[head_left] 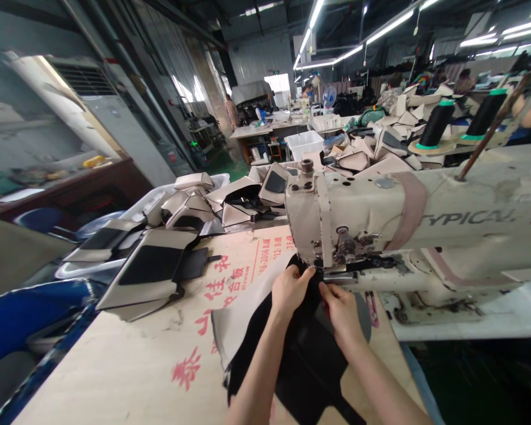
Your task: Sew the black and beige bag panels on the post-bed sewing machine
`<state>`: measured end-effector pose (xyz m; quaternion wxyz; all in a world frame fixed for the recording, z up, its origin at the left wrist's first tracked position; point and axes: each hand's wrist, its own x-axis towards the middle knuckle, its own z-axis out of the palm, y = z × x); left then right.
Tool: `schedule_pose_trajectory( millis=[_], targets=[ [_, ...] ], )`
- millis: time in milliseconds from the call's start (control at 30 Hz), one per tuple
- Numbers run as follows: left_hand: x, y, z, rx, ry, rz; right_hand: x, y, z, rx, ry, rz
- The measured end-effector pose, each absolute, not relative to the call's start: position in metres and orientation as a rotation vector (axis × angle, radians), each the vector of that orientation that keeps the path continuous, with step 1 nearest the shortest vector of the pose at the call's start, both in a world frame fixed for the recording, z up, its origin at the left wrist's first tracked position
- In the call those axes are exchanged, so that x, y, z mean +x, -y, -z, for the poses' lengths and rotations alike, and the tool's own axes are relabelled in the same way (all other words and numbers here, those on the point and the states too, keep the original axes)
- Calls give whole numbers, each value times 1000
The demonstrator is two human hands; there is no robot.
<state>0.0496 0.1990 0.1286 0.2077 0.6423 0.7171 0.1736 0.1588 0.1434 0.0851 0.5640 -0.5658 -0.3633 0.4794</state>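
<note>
A black and beige fabric piece (310, 366) lies under the head of a sewing machine (358, 206), its black side up over much of its area. My left hand (289, 289) is closed on the fabric's far edge, thumb toward the needle area. Just to its right, my right hand (341, 308) pinches the same piece with curled fingers. The needle and presser foot are mostly hidden by the fingers and the machine head.
On the plywood tabletop (128, 360), a beige and black sewn piece (148, 265) lies to the left. Several similar pieces fill a white bin (88, 270) behind. Pink-handled snips (372, 310) lie right of the fabric. Black thread cones (438, 124) stand behind the machine. People work farther back.
</note>
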Motion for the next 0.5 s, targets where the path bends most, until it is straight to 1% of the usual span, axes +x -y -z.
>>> schedule_pose_trajectory(
  millis=[167,267,333,367,400,500],
  targets=[
    [48,-212,-126,1786,-1948,-496,148,-152,-89,-1341,797,-1175],
    [48,-214,-128,1789,-1942,-506,152,-148,-95,-1327,884,-1216],
    [48,-213,-130,1795,-1946,-513,173,-139,-100,-1338,984,-1199],
    [48,-213,-131,1799,-1950,-517,192,-132,-104,-1371,1046,-1116],
    [48,-212,-131,1802,-1953,-520,218,-124,-108,-1429,1122,-949],
    [47,-212,-131,1808,-1950,-518,320,-98,-117,-1570,1240,5]
  ],
)
